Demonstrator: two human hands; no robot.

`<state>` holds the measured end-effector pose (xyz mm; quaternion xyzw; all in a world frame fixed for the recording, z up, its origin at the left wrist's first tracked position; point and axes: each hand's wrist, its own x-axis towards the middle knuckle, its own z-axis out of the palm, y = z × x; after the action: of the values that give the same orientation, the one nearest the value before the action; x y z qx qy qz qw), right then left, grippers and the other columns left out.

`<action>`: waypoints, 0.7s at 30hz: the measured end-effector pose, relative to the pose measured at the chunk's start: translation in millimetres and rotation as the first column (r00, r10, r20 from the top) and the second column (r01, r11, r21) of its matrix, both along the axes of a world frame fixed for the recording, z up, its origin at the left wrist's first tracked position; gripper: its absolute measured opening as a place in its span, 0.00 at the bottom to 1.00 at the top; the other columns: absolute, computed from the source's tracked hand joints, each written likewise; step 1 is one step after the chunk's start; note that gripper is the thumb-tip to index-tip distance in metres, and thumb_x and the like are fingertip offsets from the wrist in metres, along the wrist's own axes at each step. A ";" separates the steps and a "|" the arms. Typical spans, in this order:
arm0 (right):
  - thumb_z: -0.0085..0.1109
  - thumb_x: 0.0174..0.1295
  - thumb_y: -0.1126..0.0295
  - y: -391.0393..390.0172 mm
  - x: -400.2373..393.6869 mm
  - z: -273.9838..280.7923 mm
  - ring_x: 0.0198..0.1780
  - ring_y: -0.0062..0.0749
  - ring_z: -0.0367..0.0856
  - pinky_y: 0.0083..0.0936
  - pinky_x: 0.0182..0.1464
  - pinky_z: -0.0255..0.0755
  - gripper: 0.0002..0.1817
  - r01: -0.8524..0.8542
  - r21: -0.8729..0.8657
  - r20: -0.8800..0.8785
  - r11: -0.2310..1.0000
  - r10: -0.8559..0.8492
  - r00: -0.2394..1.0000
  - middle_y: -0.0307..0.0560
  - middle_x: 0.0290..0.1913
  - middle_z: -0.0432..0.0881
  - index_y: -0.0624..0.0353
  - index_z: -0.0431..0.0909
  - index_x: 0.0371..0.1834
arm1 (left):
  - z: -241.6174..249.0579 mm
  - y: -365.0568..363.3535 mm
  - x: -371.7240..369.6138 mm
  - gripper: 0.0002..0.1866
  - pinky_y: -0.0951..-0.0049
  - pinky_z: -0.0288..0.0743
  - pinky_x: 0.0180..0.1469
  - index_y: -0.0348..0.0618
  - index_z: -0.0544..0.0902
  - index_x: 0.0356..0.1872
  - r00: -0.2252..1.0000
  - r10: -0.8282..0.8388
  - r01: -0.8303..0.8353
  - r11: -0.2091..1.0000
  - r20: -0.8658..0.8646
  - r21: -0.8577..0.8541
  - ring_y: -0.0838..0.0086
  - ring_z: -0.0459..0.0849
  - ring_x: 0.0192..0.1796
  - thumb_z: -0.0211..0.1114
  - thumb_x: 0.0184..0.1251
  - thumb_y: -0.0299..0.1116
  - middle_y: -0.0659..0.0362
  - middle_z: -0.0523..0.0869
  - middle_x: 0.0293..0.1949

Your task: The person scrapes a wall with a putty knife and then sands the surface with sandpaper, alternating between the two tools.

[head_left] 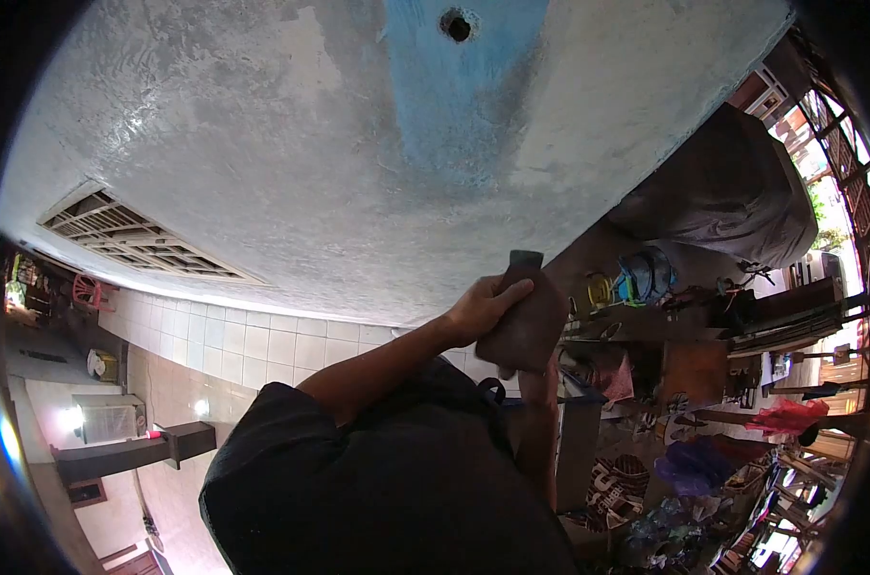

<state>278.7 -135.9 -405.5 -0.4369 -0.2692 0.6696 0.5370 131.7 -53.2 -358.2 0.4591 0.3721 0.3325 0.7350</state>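
Observation:
My left hand [487,311] is closed at the left edge of a dark, flat plaster plate [529,326], its thumb pressed over the upper part. A short grey tab, like a scraper's end [526,258], sticks out above the thumb. My right forearm [540,402] rises to the plate from below. Most of my right hand is hidden behind it, with fingertips [507,371] showing at the lower edge. Close beyond the hands is a grey, smeared wall [291,144], with a blue patch [464,96] around a dark hole [457,26].
A slatted vent [138,235] is set in the wall at left. White tiles [262,340] run along it. At right stand a dark covered bulk [732,187], a blue bag [643,278] and a brown wooden panel [694,374]. Cloths and plastic bags [694,467] lie piled lower right.

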 end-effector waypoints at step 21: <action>0.50 0.69 0.66 20.0 6.7 136.7 0.52 0.34 0.75 0.29 0.54 0.68 0.19 0.309 0.593 0.564 0.743 -0.658 0.500 0.55 0.52 0.77 0.72 0.72 0.53 | 77.2 -5.0 -81.0 0.04 0.81 0.69 0.33 0.35 0.81 0.34 0.659 0.747 -0.558 0.405 0.091 0.724 0.82 0.76 0.32 0.62 0.64 0.25 0.60 0.81 0.30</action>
<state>285.4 -115.9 -268.8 -0.6035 -0.4626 0.1713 0.6264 50.7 -58.2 -281.0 0.5530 0.4552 0.6483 0.2584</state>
